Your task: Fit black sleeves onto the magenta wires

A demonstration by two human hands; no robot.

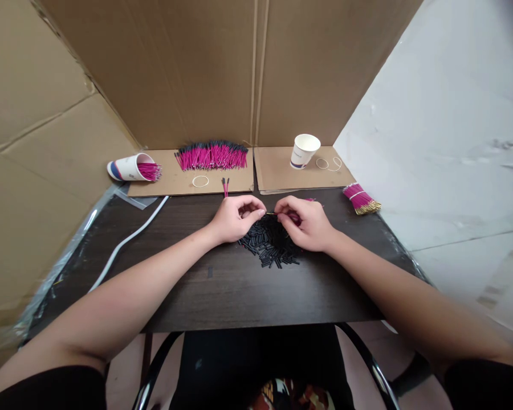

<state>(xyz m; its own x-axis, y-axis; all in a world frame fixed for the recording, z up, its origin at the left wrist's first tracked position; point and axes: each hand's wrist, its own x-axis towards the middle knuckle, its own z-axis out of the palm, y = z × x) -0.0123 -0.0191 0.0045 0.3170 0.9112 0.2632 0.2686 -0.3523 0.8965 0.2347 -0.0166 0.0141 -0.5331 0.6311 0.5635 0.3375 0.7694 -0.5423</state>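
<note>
My left hand [235, 217] and my right hand [304, 223] meet over a pile of short black tubes [270, 246] on the dark table [222, 285]. Both hands are closed in a pinch. The left fingertips hold a small black tube. The right fingers hold a thin pink wire [297, 216] whose tip points at the left hand's pinch. The two fingertips are nearly touching.
A row of pink wires [212, 156] lies on cardboard at the back, with a tipped paper cup of wires [132, 168], an upright paper cup [304, 151], rubber bands [200, 181] and a banded wire bundle [361, 199] at right. A white cable [128, 239] runs at left. Cardboard walls surround the table.
</note>
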